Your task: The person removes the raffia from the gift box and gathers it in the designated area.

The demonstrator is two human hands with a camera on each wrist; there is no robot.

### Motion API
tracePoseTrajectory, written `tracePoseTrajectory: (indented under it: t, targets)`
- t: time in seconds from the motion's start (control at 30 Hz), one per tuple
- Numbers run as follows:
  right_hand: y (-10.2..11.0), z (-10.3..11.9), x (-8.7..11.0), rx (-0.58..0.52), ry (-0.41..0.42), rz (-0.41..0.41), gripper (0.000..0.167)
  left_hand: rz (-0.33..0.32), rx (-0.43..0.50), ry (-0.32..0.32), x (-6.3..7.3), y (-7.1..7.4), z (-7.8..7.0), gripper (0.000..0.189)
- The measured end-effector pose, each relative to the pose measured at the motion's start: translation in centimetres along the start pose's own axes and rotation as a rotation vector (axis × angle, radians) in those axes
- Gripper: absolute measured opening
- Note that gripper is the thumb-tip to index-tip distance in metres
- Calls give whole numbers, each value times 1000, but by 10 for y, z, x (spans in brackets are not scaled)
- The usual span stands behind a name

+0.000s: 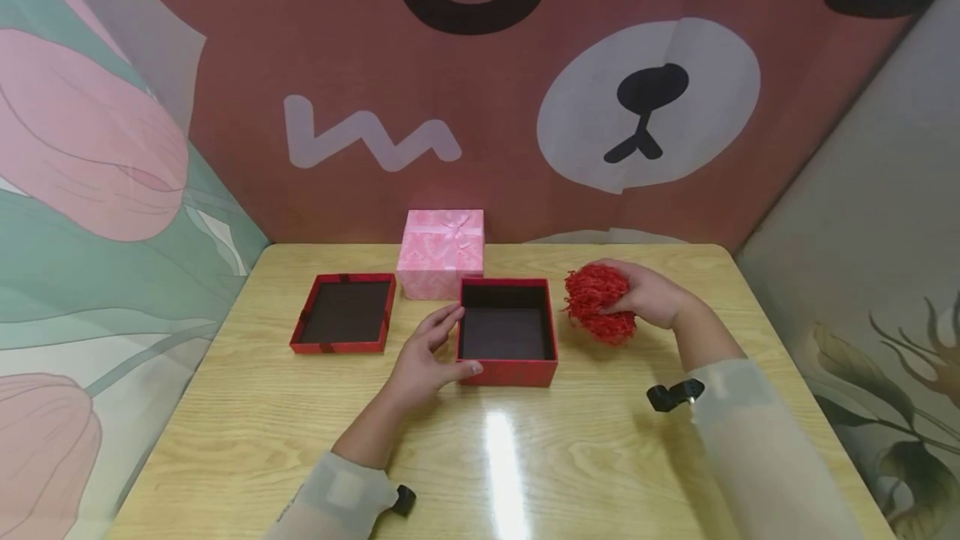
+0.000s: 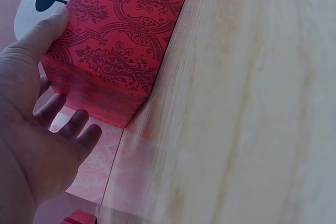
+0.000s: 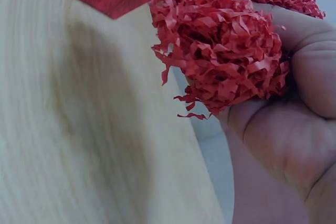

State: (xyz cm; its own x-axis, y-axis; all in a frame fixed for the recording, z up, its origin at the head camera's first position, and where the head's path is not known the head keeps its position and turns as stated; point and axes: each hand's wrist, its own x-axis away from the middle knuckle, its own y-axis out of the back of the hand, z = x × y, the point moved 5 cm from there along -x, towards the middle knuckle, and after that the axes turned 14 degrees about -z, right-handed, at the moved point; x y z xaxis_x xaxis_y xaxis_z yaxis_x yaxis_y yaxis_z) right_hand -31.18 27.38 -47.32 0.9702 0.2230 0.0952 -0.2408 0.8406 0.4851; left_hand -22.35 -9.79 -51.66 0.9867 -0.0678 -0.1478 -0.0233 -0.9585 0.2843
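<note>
An uncovered red gift box (image 1: 517, 372) with a dark inside sits on the table, its outside patterned in the left wrist view. My left hand (image 1: 422, 365) is at its left side, thumb along the front face and fingers by the left wall. In the left wrist view those fingers are spread and loosely bent beside the box (image 2: 118, 35). My right hand (image 1: 651, 294) grips a bundle of red shredded paper (image 1: 600, 302) right of the box. Seen from the right wrist, the thumb presses into the shredded paper (image 3: 226, 51), with strands sticking out.
The red box lid (image 1: 341, 348) lies upturned to the left, dark inside showing. Behind the red box stands a closed pink gift box (image 1: 438, 261) with a ribbon bow. Printed wall coverings (image 1: 480, 107) enclose the wooden table (image 1: 577, 457) at the back and sides.
</note>
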Motion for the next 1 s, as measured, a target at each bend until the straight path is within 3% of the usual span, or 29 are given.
tracePoseTrajectory:
  t: [0.17, 0.37, 0.6, 1.0]
  targets:
    - [6, -13, 4, -55, 1, -45, 83, -3, -4, -25, 1, 2, -2, 91]
    - [10, -31, 8, 9, -1, -115, 80, 1, -3, -17, 2, 3, -2, 92]
    - [13, -47, 16, -26, -4, -166, 79, 5, -7, -14, 2, 2, -1, 92]
    - [27, -76, 26, 61, 3, -262, 76, 14, -33, -27, 0, 1, -2, 93]
